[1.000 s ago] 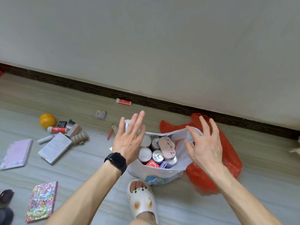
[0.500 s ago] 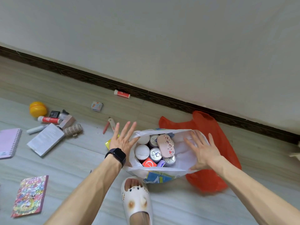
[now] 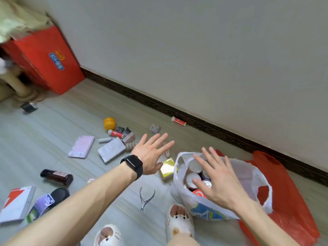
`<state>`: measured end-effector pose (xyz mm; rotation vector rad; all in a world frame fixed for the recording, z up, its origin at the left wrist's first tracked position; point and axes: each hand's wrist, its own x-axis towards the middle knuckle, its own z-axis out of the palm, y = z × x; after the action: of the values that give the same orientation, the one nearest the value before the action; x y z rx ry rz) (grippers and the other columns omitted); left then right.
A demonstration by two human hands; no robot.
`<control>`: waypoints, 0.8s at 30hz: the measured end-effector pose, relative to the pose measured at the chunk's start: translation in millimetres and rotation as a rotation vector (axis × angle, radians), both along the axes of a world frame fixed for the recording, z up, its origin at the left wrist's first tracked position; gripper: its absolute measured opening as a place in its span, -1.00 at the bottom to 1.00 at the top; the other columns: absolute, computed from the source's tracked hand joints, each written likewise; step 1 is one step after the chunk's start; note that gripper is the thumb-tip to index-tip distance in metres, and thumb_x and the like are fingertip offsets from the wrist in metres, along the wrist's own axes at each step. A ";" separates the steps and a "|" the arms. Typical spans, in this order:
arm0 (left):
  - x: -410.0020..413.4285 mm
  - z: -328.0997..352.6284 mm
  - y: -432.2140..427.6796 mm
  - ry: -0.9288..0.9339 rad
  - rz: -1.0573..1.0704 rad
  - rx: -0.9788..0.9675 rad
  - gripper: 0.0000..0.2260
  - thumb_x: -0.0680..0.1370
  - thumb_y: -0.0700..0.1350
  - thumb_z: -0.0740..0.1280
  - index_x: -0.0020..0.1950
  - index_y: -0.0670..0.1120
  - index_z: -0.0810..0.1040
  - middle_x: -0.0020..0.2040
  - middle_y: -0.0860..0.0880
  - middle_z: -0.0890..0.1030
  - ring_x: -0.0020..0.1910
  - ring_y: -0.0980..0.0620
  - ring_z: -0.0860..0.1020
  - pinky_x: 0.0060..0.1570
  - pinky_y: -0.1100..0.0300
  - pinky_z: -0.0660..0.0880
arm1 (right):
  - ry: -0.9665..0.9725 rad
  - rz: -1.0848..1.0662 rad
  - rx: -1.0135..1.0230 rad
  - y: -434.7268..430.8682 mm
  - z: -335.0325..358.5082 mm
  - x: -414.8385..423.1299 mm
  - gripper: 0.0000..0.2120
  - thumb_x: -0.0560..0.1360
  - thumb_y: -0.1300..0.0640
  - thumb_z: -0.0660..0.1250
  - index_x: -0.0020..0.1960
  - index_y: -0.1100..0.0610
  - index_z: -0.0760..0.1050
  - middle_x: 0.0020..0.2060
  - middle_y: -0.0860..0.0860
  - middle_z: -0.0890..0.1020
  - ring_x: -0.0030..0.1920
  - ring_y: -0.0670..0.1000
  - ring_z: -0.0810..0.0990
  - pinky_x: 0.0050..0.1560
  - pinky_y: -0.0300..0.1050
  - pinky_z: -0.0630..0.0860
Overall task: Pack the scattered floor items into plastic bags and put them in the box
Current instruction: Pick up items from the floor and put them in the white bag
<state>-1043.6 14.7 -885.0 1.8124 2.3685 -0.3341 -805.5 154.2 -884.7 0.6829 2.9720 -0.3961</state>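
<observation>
A white plastic bag (image 3: 248, 176) stands open on the floor with several cans and small containers inside. My right hand (image 3: 217, 178) hovers over its mouth, fingers spread, holding nothing. To the left of the bag, my left hand (image 3: 150, 155), a black watch on its wrist, is spread flat above the floor and is empty too. A yellow packet (image 3: 167, 167) lies just beside the bag, under my left hand. A red plastic bag (image 3: 284, 201) lies crumpled behind and to the right of the white one. The red box (image 3: 46, 61) stands by the wall at far left.
Scattered on the floor: a yellow ball (image 3: 109, 123), a red tube (image 3: 116, 134), a grey booklet (image 3: 111, 151), a pink notebook (image 3: 82, 146), a dark bottle (image 3: 57, 176), nail nippers (image 3: 145, 198), a red tube (image 3: 178, 121) by the skirting. My slippered feet (image 3: 179, 222) stand beside the bag.
Both hands have lifted off the white bag's rim and spread open. The view has swung left, bringing the red box, the dark bottle and more floor items into sight.
</observation>
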 end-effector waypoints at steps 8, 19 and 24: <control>-68.3 -16.1 -127.0 -0.022 0.497 -0.023 -0.24 0.55 0.18 0.20 0.58 0.16 -0.24 0.60 0.01 -0.24 0.59 -0.06 -0.12 0.50 -0.20 -0.12 | -0.010 0.203 -0.068 -54.1 -10.4 -83.9 -0.33 0.58 -0.30 0.06 0.59 -0.23 -0.16 0.57 -0.20 -0.25 0.53 -0.15 -0.40 0.49 -0.06 -0.35; -94.9 -159.4 -167.8 -0.295 0.808 -0.226 -0.17 0.50 0.23 0.25 0.58 0.20 -0.23 0.60 -0.06 -0.26 0.57 -0.17 -0.19 0.47 -0.24 -0.16 | -0.571 0.084 -0.134 -66.1 -148.6 -179.3 -0.18 0.55 -0.18 0.23 0.61 -0.02 -0.18 0.55 0.30 -0.22 0.55 0.36 0.03 0.50 0.15 0.18; -145.1 -200.0 -135.5 -0.269 0.798 -0.207 -0.12 0.47 0.25 0.33 0.56 0.25 -0.23 0.58 -0.08 -0.31 0.56 -0.24 -0.20 0.46 -0.30 -0.15 | -0.642 -0.122 -0.010 -51.1 -203.5 -198.2 -0.05 0.54 -0.27 0.23 0.59 0.06 -0.33 0.48 0.48 -0.13 0.43 0.47 0.16 0.39 0.22 0.28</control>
<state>-1188.8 -120.8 -1085.1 0.6730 2.4991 -0.1998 -1003.6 103.2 -1088.3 0.8068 2.3299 -0.1533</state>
